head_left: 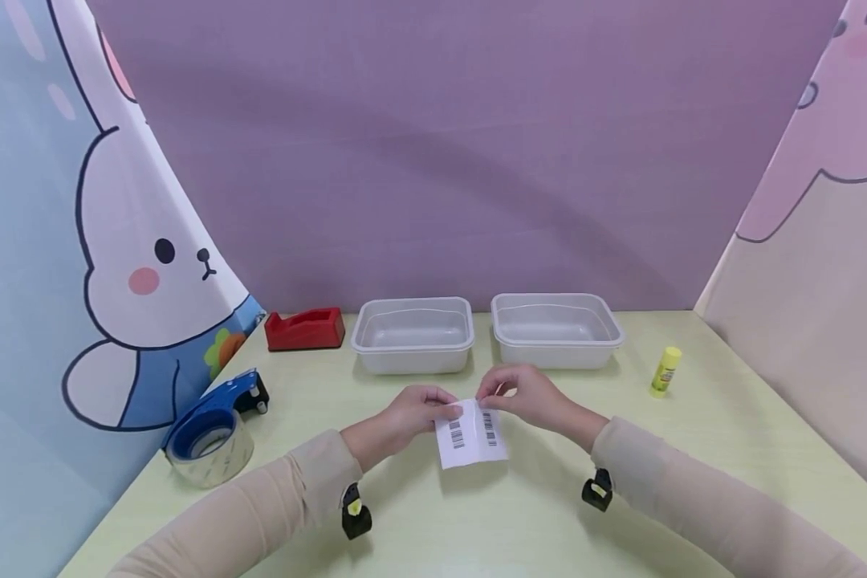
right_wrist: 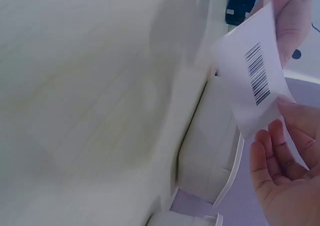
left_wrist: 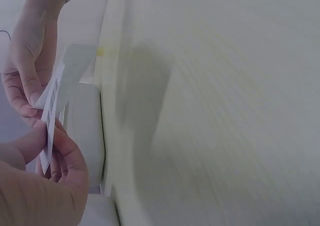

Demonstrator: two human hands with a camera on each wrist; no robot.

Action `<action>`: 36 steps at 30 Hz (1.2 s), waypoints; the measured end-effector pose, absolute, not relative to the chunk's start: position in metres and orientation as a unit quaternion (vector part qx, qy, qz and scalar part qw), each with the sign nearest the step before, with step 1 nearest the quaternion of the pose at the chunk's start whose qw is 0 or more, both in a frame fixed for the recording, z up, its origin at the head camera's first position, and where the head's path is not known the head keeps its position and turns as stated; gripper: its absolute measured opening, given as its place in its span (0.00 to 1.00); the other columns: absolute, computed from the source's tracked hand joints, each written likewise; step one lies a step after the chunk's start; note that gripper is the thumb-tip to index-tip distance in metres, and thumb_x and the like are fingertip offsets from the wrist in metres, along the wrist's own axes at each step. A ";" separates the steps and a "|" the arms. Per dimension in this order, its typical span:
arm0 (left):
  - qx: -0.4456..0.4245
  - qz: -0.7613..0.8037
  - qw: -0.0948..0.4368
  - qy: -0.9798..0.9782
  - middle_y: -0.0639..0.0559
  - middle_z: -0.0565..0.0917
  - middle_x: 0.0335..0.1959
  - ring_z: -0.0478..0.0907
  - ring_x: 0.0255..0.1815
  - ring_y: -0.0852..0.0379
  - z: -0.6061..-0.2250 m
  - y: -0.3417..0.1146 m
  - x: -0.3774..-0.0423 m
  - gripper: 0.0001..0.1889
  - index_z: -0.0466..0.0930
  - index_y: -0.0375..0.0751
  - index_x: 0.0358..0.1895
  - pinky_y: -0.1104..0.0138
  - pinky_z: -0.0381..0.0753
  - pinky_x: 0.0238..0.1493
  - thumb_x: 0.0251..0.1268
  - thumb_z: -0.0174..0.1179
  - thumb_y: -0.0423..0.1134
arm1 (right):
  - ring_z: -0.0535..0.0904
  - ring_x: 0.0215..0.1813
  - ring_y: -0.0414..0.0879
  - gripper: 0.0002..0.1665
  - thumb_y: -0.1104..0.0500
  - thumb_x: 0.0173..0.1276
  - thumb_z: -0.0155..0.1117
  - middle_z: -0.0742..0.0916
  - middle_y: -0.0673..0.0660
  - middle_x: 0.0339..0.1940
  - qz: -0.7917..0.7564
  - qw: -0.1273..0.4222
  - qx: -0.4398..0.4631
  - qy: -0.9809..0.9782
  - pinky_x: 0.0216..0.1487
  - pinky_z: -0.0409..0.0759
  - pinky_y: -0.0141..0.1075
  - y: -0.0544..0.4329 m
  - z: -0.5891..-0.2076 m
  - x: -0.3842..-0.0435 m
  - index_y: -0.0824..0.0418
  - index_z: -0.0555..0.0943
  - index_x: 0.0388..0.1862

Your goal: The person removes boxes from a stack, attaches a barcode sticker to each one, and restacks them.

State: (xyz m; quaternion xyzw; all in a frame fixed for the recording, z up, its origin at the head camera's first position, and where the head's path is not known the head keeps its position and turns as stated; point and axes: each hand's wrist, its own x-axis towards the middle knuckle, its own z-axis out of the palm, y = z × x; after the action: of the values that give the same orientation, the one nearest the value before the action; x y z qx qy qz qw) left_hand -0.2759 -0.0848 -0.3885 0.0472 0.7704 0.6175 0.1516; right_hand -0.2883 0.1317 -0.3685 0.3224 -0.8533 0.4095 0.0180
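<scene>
A white barcode label sheet [head_left: 471, 445] hangs over the table between both hands, creased down its middle with a printed barcode on either side. My left hand [head_left: 409, 417] pinches its upper left part, thumb on the printed face. At the top edge, my right hand [head_left: 523, 395] pinches the corner between thumb and forefinger. In the left wrist view the sheet [left_wrist: 51, 113] appears nearly edge-on, with a small flap standing away from it at the right fingertips. The right wrist view has one barcode of the sheet [right_wrist: 240, 65] facing the camera.
Two white plastic trays, a left one [head_left: 413, 361] and a right one [head_left: 558, 356], stand at the back. Left of them sits a red tape dispenser [head_left: 306, 331]. A blue tape gun [head_left: 224, 397] with clear tape lies at the left edge. A yellow glue stick [head_left: 665, 372] stands at right.
</scene>
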 end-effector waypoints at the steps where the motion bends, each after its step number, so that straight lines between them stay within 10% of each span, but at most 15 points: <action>1: 0.049 0.614 0.150 0.773 0.43 0.87 0.38 0.83 0.34 0.59 -0.389 -0.085 -0.276 0.11 0.80 0.28 0.45 0.66 0.85 0.41 0.62 0.64 0.32 | 0.80 0.40 0.40 0.03 0.62 0.59 0.71 0.89 0.50 0.34 0.410 0.017 0.320 -0.854 0.45 0.81 0.35 0.132 -0.369 -0.289 0.58 0.86 0.33; 36: 0.051 0.536 0.120 0.834 0.50 0.85 0.29 0.79 0.30 0.60 -0.404 -0.093 -0.276 0.09 0.83 0.35 0.37 0.70 0.79 0.33 0.55 0.70 0.33 | 0.83 0.38 0.43 0.10 0.61 0.63 0.69 0.89 0.59 0.36 0.504 -0.073 0.250 -0.823 0.42 0.84 0.33 0.145 -0.360 -0.289 0.67 0.84 0.40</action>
State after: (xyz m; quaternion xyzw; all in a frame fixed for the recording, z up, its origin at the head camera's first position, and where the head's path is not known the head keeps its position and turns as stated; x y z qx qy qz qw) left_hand -0.2761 -0.0931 -0.4037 0.0513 0.8338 0.5365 0.1201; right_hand -0.2892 0.1451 -0.3602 0.2497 -0.8233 0.5045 -0.0726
